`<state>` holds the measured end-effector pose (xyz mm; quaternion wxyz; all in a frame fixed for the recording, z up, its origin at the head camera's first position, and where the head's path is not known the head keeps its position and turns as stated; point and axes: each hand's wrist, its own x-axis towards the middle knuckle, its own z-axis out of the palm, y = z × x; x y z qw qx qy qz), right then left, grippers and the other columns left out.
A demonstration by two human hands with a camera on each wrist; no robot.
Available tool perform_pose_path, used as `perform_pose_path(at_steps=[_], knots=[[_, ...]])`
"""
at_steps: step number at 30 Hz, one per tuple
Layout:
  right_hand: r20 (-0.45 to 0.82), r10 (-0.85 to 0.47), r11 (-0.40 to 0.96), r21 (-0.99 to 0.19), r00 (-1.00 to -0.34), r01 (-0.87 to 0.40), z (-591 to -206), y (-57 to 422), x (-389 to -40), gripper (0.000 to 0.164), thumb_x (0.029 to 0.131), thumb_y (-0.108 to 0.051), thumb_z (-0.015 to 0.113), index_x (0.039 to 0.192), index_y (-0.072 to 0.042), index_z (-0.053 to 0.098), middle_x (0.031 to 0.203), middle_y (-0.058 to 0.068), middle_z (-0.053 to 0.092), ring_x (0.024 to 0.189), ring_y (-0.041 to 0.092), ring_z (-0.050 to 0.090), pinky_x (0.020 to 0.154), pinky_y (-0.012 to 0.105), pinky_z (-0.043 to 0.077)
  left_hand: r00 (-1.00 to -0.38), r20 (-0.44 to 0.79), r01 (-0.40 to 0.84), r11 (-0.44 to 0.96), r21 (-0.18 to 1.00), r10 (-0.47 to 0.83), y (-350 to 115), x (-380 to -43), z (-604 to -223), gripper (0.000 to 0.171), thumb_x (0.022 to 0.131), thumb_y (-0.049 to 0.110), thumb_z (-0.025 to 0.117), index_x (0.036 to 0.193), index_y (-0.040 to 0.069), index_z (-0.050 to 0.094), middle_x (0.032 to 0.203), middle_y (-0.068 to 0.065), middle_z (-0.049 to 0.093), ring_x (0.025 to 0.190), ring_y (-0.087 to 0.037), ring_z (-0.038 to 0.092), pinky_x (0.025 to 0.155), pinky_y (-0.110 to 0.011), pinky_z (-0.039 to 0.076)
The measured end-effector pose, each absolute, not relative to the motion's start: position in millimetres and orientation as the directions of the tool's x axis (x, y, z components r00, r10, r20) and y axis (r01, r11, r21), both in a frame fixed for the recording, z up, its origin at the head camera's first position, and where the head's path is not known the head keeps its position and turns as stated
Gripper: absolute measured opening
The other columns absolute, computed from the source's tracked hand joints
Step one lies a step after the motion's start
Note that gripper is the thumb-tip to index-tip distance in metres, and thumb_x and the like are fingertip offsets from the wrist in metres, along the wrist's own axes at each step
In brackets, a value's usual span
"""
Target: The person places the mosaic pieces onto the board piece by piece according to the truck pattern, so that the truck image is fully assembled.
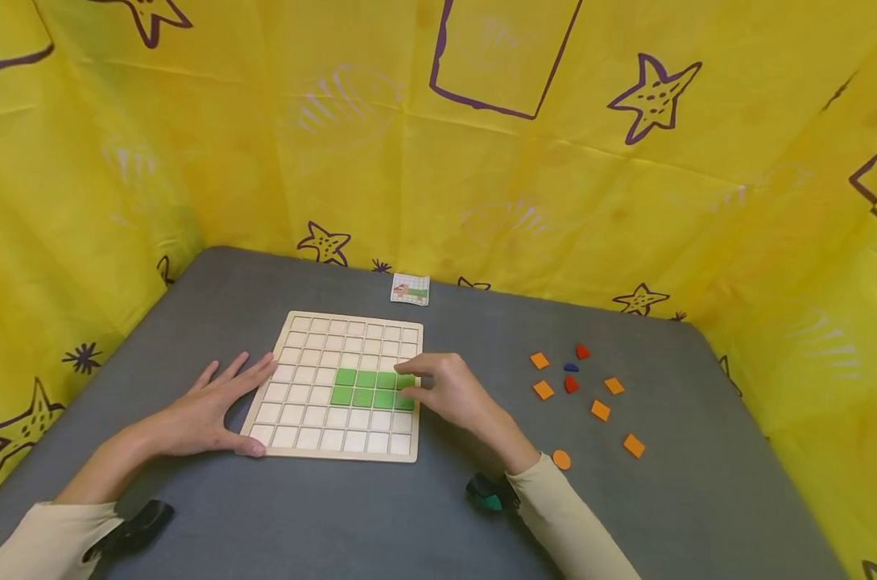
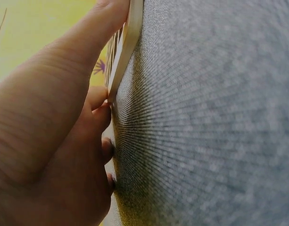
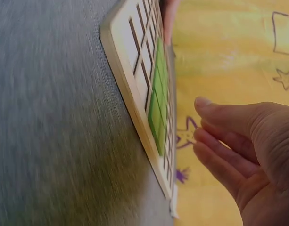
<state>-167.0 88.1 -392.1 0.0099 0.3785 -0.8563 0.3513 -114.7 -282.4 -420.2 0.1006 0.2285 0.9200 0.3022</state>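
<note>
Eight flat green square tiles [image 1: 363, 397] lay in the pale wooden grid board [image 1: 308, 438], in two rows of four, partly under and just to the left of the right hand [image 1: 458, 393]. This hand had its thumb and fingers a little bent and apart, with nothing seen between them. The left hand [image 1: 204, 411] was spread, with its thumb and fingers at the near edge of the board. Together the tiles made a rectangle whose long axis ran sideways, pointing from the left hand's side toward the right hand. The step in hand seemed to be the placing of these tiles, perhaps at its end; the next move probably called for the right hand to reach rightward for the orange square pieces [image 1: 601, 410].
</note>
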Motion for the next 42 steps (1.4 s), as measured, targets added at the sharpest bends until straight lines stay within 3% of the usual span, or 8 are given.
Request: perform_pose_path(at_steps=[8, 23, 30, 33, 39, 42], knots=[[0.287, -0.601, 0.502, -0.591, -0.746, -0.631, -393, 120, -173, 0.034, 0.080, -0.003, 0.080, 0.112, 0.001, 0.072, 0.108, 0.010, 0.073, 0.099, 0.022, 0.070, 0.086, 0.027, 0.055, -0.878, -0.091, 0.330, 0.732, 0.596, 0.470, -280, -116, -418, 0.120, 0.068, 0.063, 0.078, 0.158, 0.012, 0.017, 0.162, -0.017, 0.015, 0.145, -0.050, 0.001, 0.110, -0.064, -0.013], [0.265, -0.432, 0.616, -0.611, -0.862, -0.497, -405, 214, -178, 0.035, 0.078, 0.003, 0.079, 0.112, 0.001, 0.072, 0.107, 0.012, 0.073, 0.098, 0.028, 0.070, 0.081, 0.036, 0.057, -0.878, -0.077, 0.337, 0.725, 0.601, 0.472, -282, -115, -417, 0.118, 0.069, 0.057, 0.081, 0.158, 0.010, 0.018, 0.161, -0.020, 0.015, 0.145, -0.051, 0.001, 0.110, -0.065, -0.012], [0.202, -0.380, 0.651, -0.635, -0.903, -0.416, -405, 251, -175, 0.039, 0.078, 0.016, 0.071, 0.115, 0.002, 0.071, 0.111, 0.016, 0.071, 0.101, 0.032, 0.069, 0.080, 0.036, 0.057, -0.878, -0.087, 0.331, 0.727, 0.602, 0.472, -281, -115, -418, 0.119, 0.069, 0.058, 0.080, 0.158, 0.011, 0.017, 0.162, -0.019, 0.015, 0.145, -0.051, 0.001, 0.110, -0.065, -0.013], [0.196, -0.385, 0.667, -0.617, -0.902, -0.418, -407, 262, -176, 0.041, 0.079, 0.021, 0.065, 0.115, 0.002, 0.071, 0.111, 0.015, 0.071, 0.101, 0.031, 0.069, 0.081, 0.037, 0.057, -0.876, -0.085, 0.336, 0.726, 0.600, 0.475, -281, -115, -417, 0.118, 0.069, 0.057, 0.081, 0.158, 0.011, 0.017, 0.162, -0.019, 0.015, 0.145, -0.051, 0.002, 0.110, -0.066, -0.012], [0.257, -0.448, 0.706, -0.486, -0.856, -0.515, -413, 276, -179, 0.037, 0.082, 0.020, 0.060, 0.107, -0.003, 0.075, 0.098, 0.007, 0.074, 0.087, 0.024, 0.069, 0.073, 0.037, 0.055, -0.878, -0.084, 0.333, 0.727, 0.600, 0.472, -281, -114, -417, 0.119, 0.069, 0.057, 0.081, 0.158, 0.010, 0.017, 0.162, -0.019, 0.015, 0.145, -0.051, 0.002, 0.110, -0.065, -0.013], [0.235, -0.455, 0.714, -0.480, -0.859, -0.509, -414, 280, -178, 0.042, 0.078, 0.022, 0.060, 0.108, -0.004, 0.075, 0.100, 0.006, 0.074, 0.094, 0.026, 0.069, 0.079, 0.042, 0.055, -0.878, -0.082, 0.334, 0.728, 0.599, 0.471, -281, -115, -417, 0.119, 0.069, 0.057, 0.081, 0.158, 0.011, 0.017, 0.162, -0.019, 0.015, 0.145, -0.051, 0.002, 0.110, -0.066, -0.012]])
